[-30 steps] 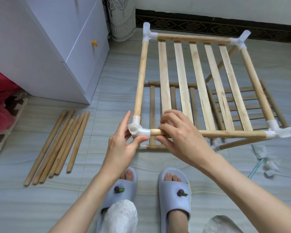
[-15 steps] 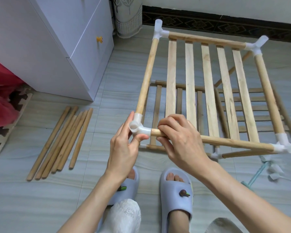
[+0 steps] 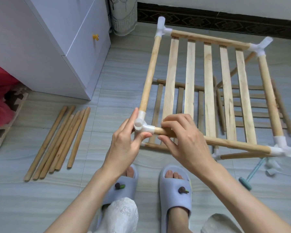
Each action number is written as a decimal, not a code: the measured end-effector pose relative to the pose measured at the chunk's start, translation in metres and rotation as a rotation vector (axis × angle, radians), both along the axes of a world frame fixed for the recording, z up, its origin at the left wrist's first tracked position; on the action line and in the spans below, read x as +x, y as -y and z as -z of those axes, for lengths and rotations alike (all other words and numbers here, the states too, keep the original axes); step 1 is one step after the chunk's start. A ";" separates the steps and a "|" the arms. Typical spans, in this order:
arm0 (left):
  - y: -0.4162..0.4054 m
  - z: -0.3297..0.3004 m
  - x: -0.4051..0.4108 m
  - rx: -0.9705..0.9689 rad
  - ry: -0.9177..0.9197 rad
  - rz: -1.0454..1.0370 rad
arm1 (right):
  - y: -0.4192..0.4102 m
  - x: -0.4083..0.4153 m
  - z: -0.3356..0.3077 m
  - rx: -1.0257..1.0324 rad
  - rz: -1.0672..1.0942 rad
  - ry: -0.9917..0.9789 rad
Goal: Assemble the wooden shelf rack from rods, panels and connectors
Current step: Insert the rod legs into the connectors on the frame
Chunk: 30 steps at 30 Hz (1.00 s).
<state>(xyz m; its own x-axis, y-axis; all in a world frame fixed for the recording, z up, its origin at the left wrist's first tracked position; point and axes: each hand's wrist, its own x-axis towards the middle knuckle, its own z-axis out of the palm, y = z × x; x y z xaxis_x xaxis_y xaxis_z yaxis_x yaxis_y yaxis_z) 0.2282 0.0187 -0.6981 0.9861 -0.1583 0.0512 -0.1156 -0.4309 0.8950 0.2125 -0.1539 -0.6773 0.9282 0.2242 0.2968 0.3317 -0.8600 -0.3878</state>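
Observation:
A slatted wooden shelf panel framed by round rods stands raised above the floor, with white plastic connectors at its corners. My left hand pinches the near-left corner connector between thumb and fingers. My right hand grips the front rod just right of that connector. White connectors also sit at the far left, far right and near right corners. A lower slatted panel lies under the raised one.
Several loose wooden rods lie on the tiled floor to the left. A white cabinet stands at the back left. A small teal mallet and white scraps lie at the right. My slippered feet are below the hands.
The view shifted, so the rack now appears further right and slightly tilted. Both hands kept their hold on the near-left connector and the front rod.

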 end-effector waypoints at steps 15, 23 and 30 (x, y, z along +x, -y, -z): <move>0.020 -0.039 0.077 -0.779 -1.187 0.069 | 0.039 -0.014 0.004 -0.082 0.384 0.113; 0.050 -0.030 0.062 -0.987 -1.425 0.254 | 0.050 -0.013 0.010 -0.124 0.481 0.302; 0.065 -0.033 0.051 -0.825 -1.285 0.024 | 0.045 -0.015 0.012 -0.114 0.465 0.346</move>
<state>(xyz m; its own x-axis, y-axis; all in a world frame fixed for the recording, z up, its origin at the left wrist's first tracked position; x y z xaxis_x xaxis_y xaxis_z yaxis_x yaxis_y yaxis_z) 0.2796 -0.0462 -0.6652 0.4277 -0.5315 -0.7311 0.9029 0.2131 0.3733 0.1978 -0.1990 -0.6895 0.7905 -0.1346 0.5975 0.0007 -0.9754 -0.2205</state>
